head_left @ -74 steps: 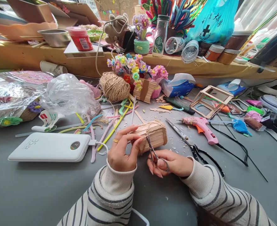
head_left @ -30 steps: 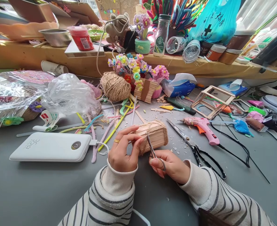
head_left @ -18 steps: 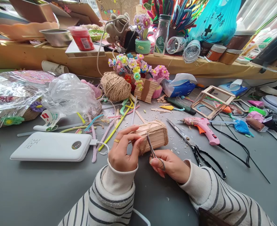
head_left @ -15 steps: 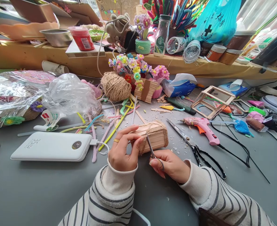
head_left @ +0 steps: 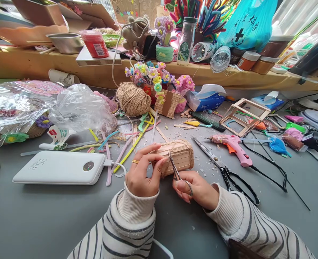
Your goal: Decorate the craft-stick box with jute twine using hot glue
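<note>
A small box of wooden craft sticks (head_left: 179,162), edged with jute twine (head_left: 189,148), rests tilted on the grey table in front of me. My left hand (head_left: 145,171) is at its left end, thumb and fingertips pinched together against it. Whatever lies between those fingertips, perhaps a twine end, is too small to make out. My right hand (head_left: 195,187) grips a pair of small metal scissors (head_left: 174,167) by the handles. Their blades point up across the box's face, with the tips close to my left fingertips. The blades look slightly parted.
Large black-handled scissors (head_left: 219,163) and a pink glue gun (head_left: 236,146) with its cord lie to the right. A white power bank (head_left: 59,168) is on the left. Behind are a twine ball (head_left: 133,99), pipe cleaners (head_left: 136,140), a wooden stick frame (head_left: 246,113) and scattered scraps.
The box and both hands have shifted very slightly to the right. The small scissors' blades seem a little more apart. Everything else stays in place.
</note>
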A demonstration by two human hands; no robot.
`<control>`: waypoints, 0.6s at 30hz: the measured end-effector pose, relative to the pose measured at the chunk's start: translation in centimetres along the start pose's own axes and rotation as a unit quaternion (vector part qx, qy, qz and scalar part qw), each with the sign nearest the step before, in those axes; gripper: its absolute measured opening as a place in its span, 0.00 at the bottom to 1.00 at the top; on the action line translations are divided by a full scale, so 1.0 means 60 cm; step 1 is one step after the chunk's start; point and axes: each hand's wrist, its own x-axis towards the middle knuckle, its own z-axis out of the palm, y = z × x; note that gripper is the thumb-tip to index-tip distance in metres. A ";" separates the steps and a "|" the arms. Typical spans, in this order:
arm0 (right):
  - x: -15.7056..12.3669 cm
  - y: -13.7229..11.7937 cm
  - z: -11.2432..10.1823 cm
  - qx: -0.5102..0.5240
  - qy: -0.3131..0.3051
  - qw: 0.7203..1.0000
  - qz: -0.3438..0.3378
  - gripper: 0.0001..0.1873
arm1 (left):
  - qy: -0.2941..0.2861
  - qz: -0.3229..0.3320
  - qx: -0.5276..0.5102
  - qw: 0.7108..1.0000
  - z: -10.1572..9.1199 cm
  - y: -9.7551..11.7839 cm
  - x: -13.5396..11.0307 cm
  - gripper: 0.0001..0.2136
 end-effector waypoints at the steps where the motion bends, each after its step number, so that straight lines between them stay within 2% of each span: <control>1: 0.000 0.000 0.000 -0.002 0.002 1.000 0.000 0.27 | 0.000 -0.001 0.002 1.000 0.000 0.000 0.000 0.01; 12: 0.000 0.000 0.001 -0.030 0.034 0.999 0.015 0.29 | 0.005 0.008 -0.003 1.000 0.001 0.000 -0.001 0.01; 18: -0.009 -0.001 0.002 -0.017 0.020 0.999 0.035 0.29 | 0.006 -0.014 -0.051 0.999 0.006 -0.007 -0.005 0.02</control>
